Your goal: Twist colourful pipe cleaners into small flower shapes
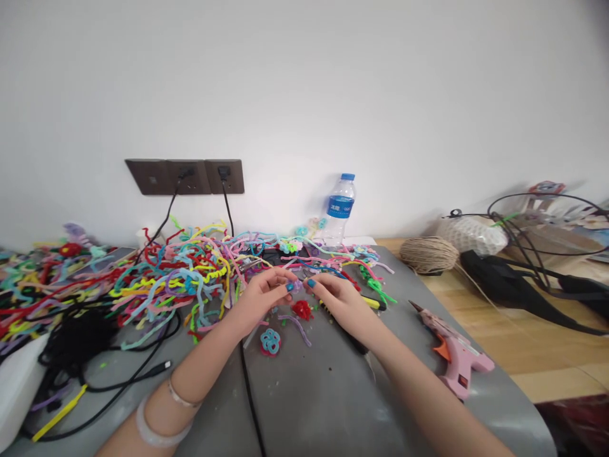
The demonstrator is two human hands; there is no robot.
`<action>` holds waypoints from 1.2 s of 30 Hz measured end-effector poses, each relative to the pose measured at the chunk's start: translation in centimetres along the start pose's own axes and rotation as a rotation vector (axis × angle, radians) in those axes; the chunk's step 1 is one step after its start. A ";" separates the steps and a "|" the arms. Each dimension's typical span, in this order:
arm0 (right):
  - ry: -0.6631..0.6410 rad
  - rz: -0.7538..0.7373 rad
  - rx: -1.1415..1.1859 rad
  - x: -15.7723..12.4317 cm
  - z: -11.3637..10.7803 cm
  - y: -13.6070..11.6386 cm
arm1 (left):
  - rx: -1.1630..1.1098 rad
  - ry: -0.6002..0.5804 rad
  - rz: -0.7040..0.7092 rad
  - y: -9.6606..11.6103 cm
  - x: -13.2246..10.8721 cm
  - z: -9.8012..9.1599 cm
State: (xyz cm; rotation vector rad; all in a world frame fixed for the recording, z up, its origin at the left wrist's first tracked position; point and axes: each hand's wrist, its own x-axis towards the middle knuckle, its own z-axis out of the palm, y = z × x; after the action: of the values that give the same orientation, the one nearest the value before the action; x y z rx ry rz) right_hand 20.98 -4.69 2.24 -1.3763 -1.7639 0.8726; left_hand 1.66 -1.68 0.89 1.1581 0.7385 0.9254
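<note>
Near the middle of the grey table, my left hand (266,297) pinches a small curled purple pipe cleaner (297,286) between thumb and finger. From the other side my right hand (337,301) meets it, fingers closed at the same purple piece. Just below them lie a red pipe-cleaner flower (302,310), a loose purple strip (301,330) and a blue-and-pink pipe-cleaner flower (270,343). A dark tool with a yellow part (375,303) lies partly hidden under my right hand and forearm.
A big tangle of coloured pipe cleaners (176,273) covers the left and back. A water bottle (340,209) stands against the wall. To the right are a pink glue gun (459,358) and a twine ball (429,254). A black cable (250,393) crosses the front; sockets (185,176) are behind.
</note>
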 end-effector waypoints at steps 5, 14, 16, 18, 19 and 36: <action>-0.176 0.092 0.437 1.6 0.8 -0.6 | 0.084 0.006 0.090 0.0 0.1 -0.1; -0.206 0.052 0.407 3.1 0.7 0.2 | 0.056 0.077 -0.029 -0.2 0.6 -0.7; -0.217 0.046 0.379 3.3 0.7 0.3 | 0.072 0.082 -0.043 -0.2 0.6 -0.7; -0.218 0.041 0.363 3.3 0.8 0.3 | 0.109 0.084 -0.048 -0.2 0.6 -0.7; -0.217 0.037 0.359 3.2 0.8 0.4 | 0.133 0.086 -0.047 -0.1 0.6 -0.7; 0.017 -0.074 0.183 2.5 1.8 0.6 | 0.287 0.221 -0.034 0.2 0.6 -0.7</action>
State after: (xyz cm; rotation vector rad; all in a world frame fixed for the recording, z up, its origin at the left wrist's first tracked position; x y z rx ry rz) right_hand 19.35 -2.29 1.16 -1.1899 -1.6661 0.9537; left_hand 1.34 -0.82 0.86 1.3006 1.0942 0.9496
